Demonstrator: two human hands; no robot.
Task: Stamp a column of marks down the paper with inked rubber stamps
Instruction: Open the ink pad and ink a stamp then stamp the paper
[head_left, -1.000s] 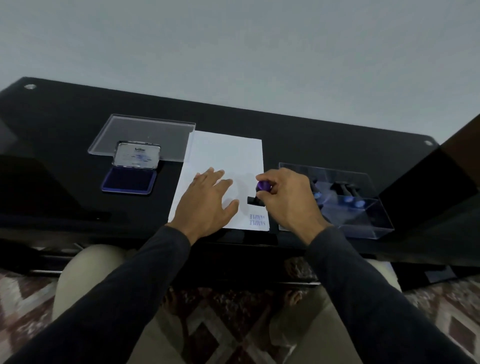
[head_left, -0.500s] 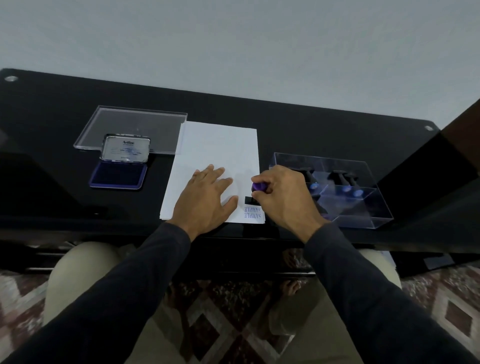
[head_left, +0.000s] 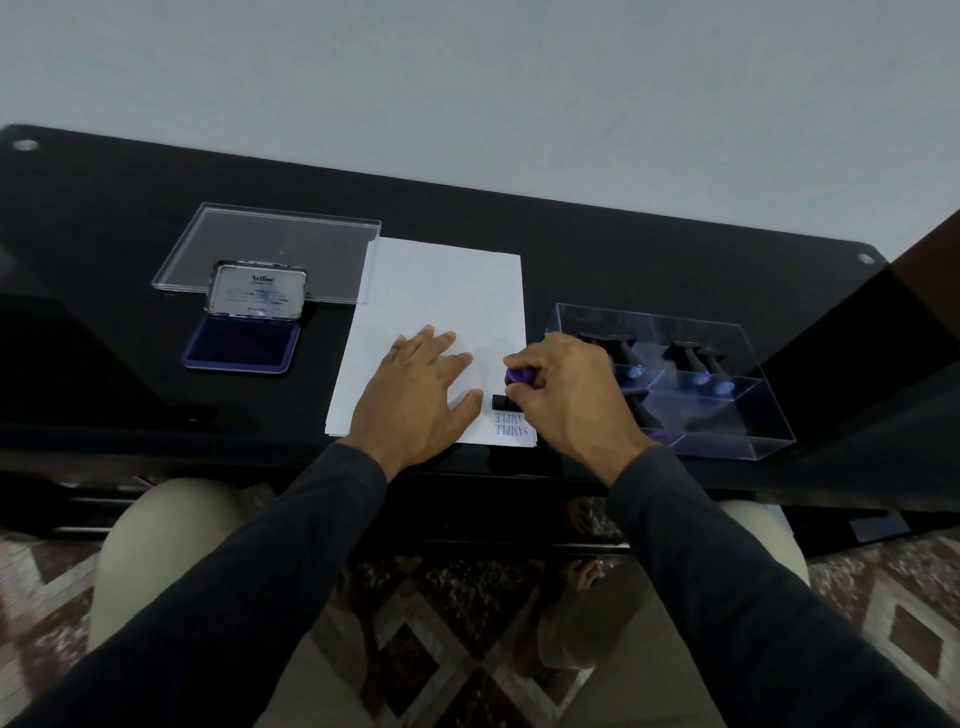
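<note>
Three stamps (head_left: 696, 366) in clear box (head_left: 769, 415)

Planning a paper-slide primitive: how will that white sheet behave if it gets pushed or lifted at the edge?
The paper looks thin and floppy, so it would likely sag if lifted by one edge. It lies on a glossy black tabletop, so it may slide; the left hand pressing flat on it suggests as much. It is probably very light, and the stamp in the right hand could drag it upward.

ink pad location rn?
Head view, left side of the black table: the open ink pad lies left of the paper, its raised lid against a clear acrylic lid behind it. Neither hand touches it.
</note>
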